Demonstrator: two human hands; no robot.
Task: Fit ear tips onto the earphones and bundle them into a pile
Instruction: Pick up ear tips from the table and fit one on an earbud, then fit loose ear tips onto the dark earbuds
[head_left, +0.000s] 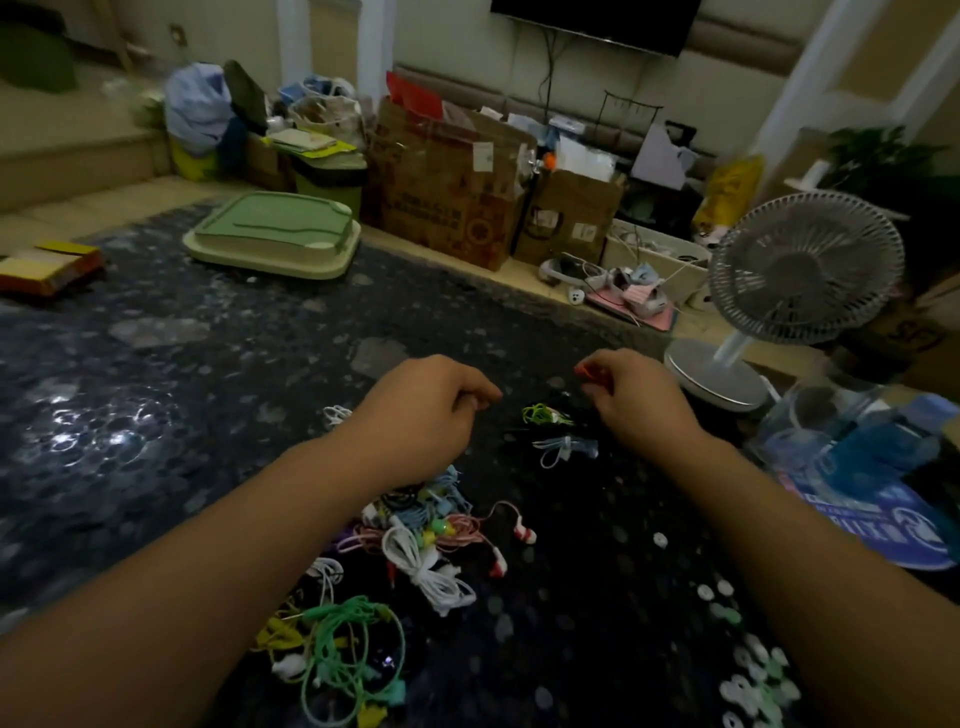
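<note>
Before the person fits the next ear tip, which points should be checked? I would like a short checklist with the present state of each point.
1. Right hand holds something: ok, its fingers pinch a small red-orange piece.
2. That piece is an earbud or a tip: cannot tell, too small.
3. Left hand holds a part: cannot tell, fingers curled, nothing shows.
4. Loose ear tips within reach: ok, scattered near the right forearm.
5. Unsorted earphones nearby: ok, tangled below the left hand.
6. Light: not ok, dim.

Fan (800, 270) crowds right; earphone pile (415, 535) near.
</note>
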